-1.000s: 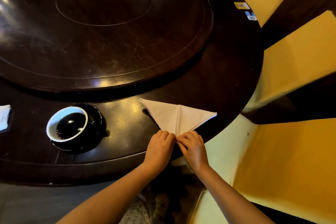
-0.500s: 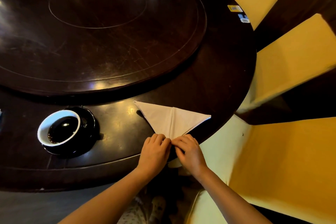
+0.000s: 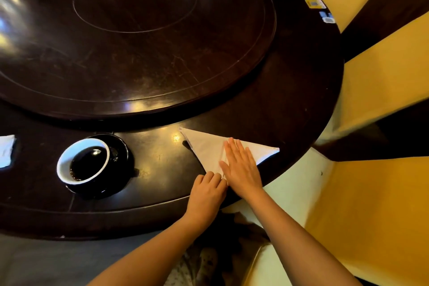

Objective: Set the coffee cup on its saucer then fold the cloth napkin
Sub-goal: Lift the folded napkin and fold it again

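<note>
Pressing flat on the cloth napkin, the right hand lies with straight fingers along the centre crease. The left hand, touching it, has curled fingers bearing on the near tip. We read that as a pinch, though the fingertips are hidden. The napkin is a white triangle on the outer ring of the table, close to the near-right edge. It is well apart from the coffee cup, which already sits on its saucer with dark liquid in it. We judge the cloth light, soft and limp, apt to slide on the polished wood, so a crease will need firm pressure and one anchoring hand. Best holds are the corners and folded edges, not the middle. The napkin's right corner lies near the table rim, with yellow chairs beyond. Open wood shows between napkin and saucer, and toward the raised turntable. We would work leftward or away, minding the cup.
</note>
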{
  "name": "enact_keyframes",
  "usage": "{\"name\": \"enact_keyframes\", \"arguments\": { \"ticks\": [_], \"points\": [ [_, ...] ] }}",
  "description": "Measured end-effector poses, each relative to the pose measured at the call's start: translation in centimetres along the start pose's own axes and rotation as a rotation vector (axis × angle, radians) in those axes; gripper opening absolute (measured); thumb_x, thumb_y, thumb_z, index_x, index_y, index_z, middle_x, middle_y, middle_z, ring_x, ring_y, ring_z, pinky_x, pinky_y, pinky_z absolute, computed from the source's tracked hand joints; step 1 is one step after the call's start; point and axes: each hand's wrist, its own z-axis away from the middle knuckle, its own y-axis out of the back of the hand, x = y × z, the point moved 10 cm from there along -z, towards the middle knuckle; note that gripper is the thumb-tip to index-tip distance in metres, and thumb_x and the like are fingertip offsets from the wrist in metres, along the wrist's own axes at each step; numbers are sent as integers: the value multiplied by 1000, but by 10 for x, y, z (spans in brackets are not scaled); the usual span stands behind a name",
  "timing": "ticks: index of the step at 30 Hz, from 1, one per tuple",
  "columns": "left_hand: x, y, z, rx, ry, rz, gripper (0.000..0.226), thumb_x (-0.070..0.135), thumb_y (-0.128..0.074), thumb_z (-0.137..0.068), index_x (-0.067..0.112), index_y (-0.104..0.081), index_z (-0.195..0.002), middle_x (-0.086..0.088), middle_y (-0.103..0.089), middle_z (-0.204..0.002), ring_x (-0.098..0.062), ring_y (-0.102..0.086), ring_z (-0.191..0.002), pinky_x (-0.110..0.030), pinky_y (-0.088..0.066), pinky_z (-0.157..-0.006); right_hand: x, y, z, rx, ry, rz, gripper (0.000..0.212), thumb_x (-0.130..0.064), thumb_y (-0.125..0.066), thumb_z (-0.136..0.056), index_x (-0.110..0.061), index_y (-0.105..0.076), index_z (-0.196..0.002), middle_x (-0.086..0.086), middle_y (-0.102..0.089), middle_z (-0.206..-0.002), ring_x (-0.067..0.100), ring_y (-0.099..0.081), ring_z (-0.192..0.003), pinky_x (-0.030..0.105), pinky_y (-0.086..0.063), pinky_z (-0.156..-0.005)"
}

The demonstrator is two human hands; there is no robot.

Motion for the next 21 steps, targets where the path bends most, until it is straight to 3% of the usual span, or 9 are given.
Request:
{"name": "enact_keyframes", "arguments": {
  "ticks": [4,10,12,14,17,21],
  "points": [
    [1,-6,0,-17,-9,-29,25,28,-80,-65,19,-59,-76,2,-62,-74,-18,-58,-67,-27,-47,-57,57,10,8,55,-126,14,56,-42,-13,-98,-20,4,-146,1,-3,-159,18,1,-146,35,0,-117],
    [-1,-11,2,-58,0,3,34,32,-84,-61,21,-59,-82,2,-64,-80,-18,-59,-71,-28,-51,-60,144,32,17,-24,-332,47,55,-40,-17,-99,-18,-7,-148,0,-5,-159,18,-2,-146,40,-4,-118],
    [-1,-12,1,-74,-8,-3,38,33,-84,-59,22,-58,-83,2,-64,-80,-17,-59,-71,-28,-51,-62,147,39,19,-18,-299,-11,53,-34,-25,-100,-15,-13,-148,3,-11,-158,20,-8,-146,40,-9,-118],
    [-2,-11,0,-77,-9,-7,39,33,-85,-59,22,-57,-83,2,-64,-80,-17,-58,-72,-28,-51,-63,131,48,22,21,-180,-179,49,-22,-41,-97,-11,-28,-144,9,-30,-153,25,-25,-141,41,-23,-116],
    [-8,-6,2,-79,3,-10,38,33,-87,-55,21,-59,-80,2,-65,-77,-17,-60,-70,-28,-52,-63,107,56,30,60,-50,-261,45,-10,-57,-88,-11,-47,-132,8,-53,-131,28,-44,-122,41,-39,-101],
    [-24,4,10,-40,38,10,40,30,-85,-57,24,-60,-87,4,-67,-80,-17,-62,-70,-29,-53,-64,98,51,52,77,-31,-269,42,-5,-59,-84,-12,-50,-124,6,-55,-117,24,-48,-108,33,-44,-88]
  ]
}}
